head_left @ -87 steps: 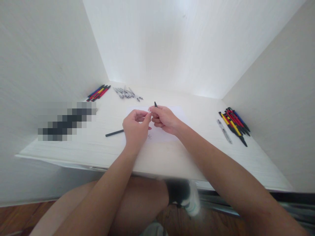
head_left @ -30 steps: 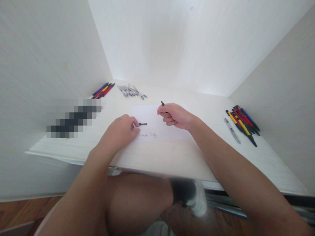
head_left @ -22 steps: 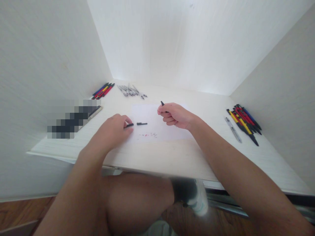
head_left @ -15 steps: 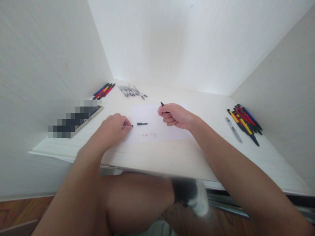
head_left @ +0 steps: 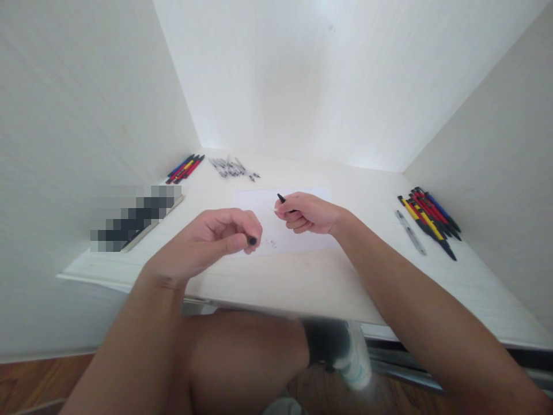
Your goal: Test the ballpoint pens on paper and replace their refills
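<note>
My left hand (head_left: pixel 220 236) is closed over the left part of the white paper (head_left: pixel 302 241). Between its thumb and fingers it pinches a small black pen part (head_left: pixel 252 240), whose round dark end faces me. In my right hand (head_left: pixel 307 213), fingers curled, is a black pen piece (head_left: pixel 281 199) that pokes out above the thumb; the rest of it is covered by the fingers. Small ink marks (head_left: pixel 271 243) show on the paper beside my left fingers. The capped-looking black piece that lay on the paper is out of sight, and whether my left hand covers or holds it I cannot tell.
Coloured pens (head_left: pixel 185 169) and a heap of clear pen parts (head_left: pixel 233 168) lie at the back left. A blurred-out dark object (head_left: pixel 138 222) is at the left. On the right are a clear pen tube (head_left: pixel 410 232) and a coloured pen pile (head_left: pixel 432 216). Walls enclose the white desk (head_left: pixel 276 282).
My left hand has risen and moved right across the paper, turning so the black pen part's end shows. The black piece on the paper has dropped from sight. My right hand has hardly moved.
</note>
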Tool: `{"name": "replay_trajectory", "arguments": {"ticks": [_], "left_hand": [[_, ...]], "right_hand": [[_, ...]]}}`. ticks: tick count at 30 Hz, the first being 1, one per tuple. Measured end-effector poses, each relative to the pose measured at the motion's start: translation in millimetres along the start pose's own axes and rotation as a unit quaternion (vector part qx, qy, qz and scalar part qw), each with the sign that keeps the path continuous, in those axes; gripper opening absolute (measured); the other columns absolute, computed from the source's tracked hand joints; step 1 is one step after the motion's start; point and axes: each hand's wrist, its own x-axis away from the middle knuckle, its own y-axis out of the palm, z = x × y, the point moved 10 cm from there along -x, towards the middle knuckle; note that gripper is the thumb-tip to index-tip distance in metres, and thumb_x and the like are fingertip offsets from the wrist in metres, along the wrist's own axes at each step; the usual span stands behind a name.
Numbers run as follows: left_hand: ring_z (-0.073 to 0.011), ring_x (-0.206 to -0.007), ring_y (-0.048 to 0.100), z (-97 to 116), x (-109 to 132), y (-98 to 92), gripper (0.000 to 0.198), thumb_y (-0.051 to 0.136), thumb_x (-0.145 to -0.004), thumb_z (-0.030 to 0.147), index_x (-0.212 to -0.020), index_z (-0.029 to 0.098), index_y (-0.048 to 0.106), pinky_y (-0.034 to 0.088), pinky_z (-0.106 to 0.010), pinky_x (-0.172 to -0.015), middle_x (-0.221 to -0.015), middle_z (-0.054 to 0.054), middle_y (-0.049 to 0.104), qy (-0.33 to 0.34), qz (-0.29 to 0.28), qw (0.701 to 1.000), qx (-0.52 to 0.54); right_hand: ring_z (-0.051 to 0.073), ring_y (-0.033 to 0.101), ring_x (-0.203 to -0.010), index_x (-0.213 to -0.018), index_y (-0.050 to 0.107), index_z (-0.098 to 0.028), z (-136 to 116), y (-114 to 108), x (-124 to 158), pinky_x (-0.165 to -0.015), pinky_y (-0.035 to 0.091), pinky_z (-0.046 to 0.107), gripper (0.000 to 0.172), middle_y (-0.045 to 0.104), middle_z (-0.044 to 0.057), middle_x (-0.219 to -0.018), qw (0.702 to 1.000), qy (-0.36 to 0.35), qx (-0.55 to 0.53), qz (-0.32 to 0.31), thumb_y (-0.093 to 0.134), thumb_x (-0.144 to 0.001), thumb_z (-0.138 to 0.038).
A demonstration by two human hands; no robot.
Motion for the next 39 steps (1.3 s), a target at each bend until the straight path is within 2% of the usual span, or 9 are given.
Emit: {"name": "replay_trajectory", "arguments": {"ticks": [4, 6, 13, 20, 27, 30, 33, 36, 39], "left_hand": [[-0.0158, -0.074, 0.06, 14.7, -0.8, 12.7, 0.019, 0.071, -0.096, 0.037, -0.088, 0.02, 0.073, 0.05, -0.028, -0.068, -0.08, -0.006, 0.065, 0.08, -0.065, 0.992, 0.076], [-0.0146, -0.076, 0.058, 17.6, -0.5, 14.9, 0.016, 0.068, -0.098, 0.033, -0.091, 0.019, 0.073, 0.047, -0.026, -0.069, -0.082, -0.005, 0.063, 0.092, -0.08, 0.987, 0.101], [-0.0181, -0.086, 0.061, 12.4, 0.9, 15.9, 0.013, 0.067, -0.099, 0.029, -0.095, 0.02, 0.076, 0.048, -0.03, -0.079, -0.09, -0.007, 0.066, 0.074, -0.099, 0.988, 0.097], [-0.0228, -0.103, 0.062, 14.4, 4.3, 23.7, 0.013, 0.067, -0.097, 0.022, -0.088, 0.019, 0.077, 0.049, -0.033, -0.089, -0.104, -0.009, 0.064, 0.026, -0.134, 0.987, 0.083], [-0.0252, -0.11, 0.064, 14.5, 8.0, 23.9, 0.015, 0.067, -0.097, 0.026, -0.087, 0.022, 0.077, 0.05, -0.035, -0.095, -0.11, -0.009, 0.066, 0.006, -0.144, 0.988, 0.049], [-0.023, -0.107, 0.066, 9.9, 4.7, 19.3, 0.015, 0.065, -0.098, 0.026, -0.09, 0.022, 0.077, 0.05, -0.034, -0.094, -0.108, -0.007, 0.07, -0.009, -0.113, 0.994, 0.008], [-0.0192, -0.094, 0.068, -4.0, -2.6, 7.8, 0.017, 0.065, -0.099, 0.034, -0.097, 0.023, 0.077, 0.051, -0.031, -0.086, -0.101, -0.004, 0.075, -0.051, -0.043, 0.993, -0.094], [-0.0183, -0.086, 0.068, -16.8, -10.0, -5.7, 0.02, 0.064, -0.098, 0.038, -0.098, 0.023, 0.078, 0.051, -0.03, -0.079, -0.096, -0.002, 0.078, -0.086, 0.04, 0.975, -0.202], [-0.019, -0.086, 0.069, -20.5, -14.9, -14.0, 0.019, 0.066, -0.095, 0.036, -0.096, 0.022, 0.079, 0.051, -0.03, -0.077, -0.096, -0.002, 0.079, -0.086, 0.106, 0.958, -0.253]], "right_hand": [[0.006, 0.011, -0.05, -0.068, 0.034, -0.021, 3.0, 1.3, -1.1, -0.042, 0.011, 0.018, 0.031, 0.018, -0.009, -0.059, 1.0, 0.011, 0.004, -0.016, 0.061, -0.082, -0.018], [0.006, 0.012, -0.051, -0.068, 0.034, -0.021, 3.7, 0.5, -1.5, -0.042, 0.012, 0.018, 0.03, 0.018, -0.009, -0.06, 1.0, 0.014, 0.004, -0.015, 0.061, -0.082, -0.018], [0.006, 0.012, -0.052, -0.069, 0.034, -0.021, 5.8, 0.1, -2.2, -0.042, 0.011, 0.018, 0.03, 0.018, -0.009, -0.061, 1.0, 0.018, 0.001, -0.021, 0.06, -0.082, -0.018], [0.006, 0.012, -0.051, -0.069, 0.035, -0.021, 8.4, -4.0, -1.4, -0.042, 0.01, 0.019, 0.03, 0.019, -0.009, -0.06, 1.0, 0.024, 0.0, -0.005, 0.063, -0.081, -0.019], [0.005, 0.013, -0.05, -0.067, 0.033, -0.021, 9.2, -1.5, -0.4, -0.043, 0.011, 0.019, 0.032, 0.02, -0.009, -0.058, 0.999, 0.023, 0.006, -0.027, 0.061, -0.081, -0.02], [0.005, 0.012, -0.05, -0.066, 0.034, -0.021, 9.0, -0.8, -0.3, -0.043, 0.011, 0.019, 0.031, 0.02, -0.009, -0.057, 0.999, 0.027, 0.016, -0.026, 0.06, -0.081, -0.02], [0.005, 0.013, -0.05, -0.066, 0.034, -0.021, 8.9, -0.6, 0.6, -0.043, 0.011, 0.019, 0.03, 0.02, -0.009, -0.057, 0.999, 0.034, 0.021, -0.022, 0.06, -0.081, -0.019], [0.005, 0.012, -0.05, -0.066, 0.035, -0.021, 9.3, 2.4, 1.8, -0.043, 0.011, 0.019, 0.028, 0.019, -0.01, -0.057, 0.998, 0.038, 0.021, -0.034, 0.059, -0.082, -0.019], [0.005, 0.011, -0.05, -0.067, 0.039, -0.02, 10.4, 5.0, 2.6, -0.043, 0.01, 0.019, 0.027, 0.019, -0.01, -0.058, 0.998, 0.038, 0.029, -0.045, 0.06, -0.083, -0.019]]}}
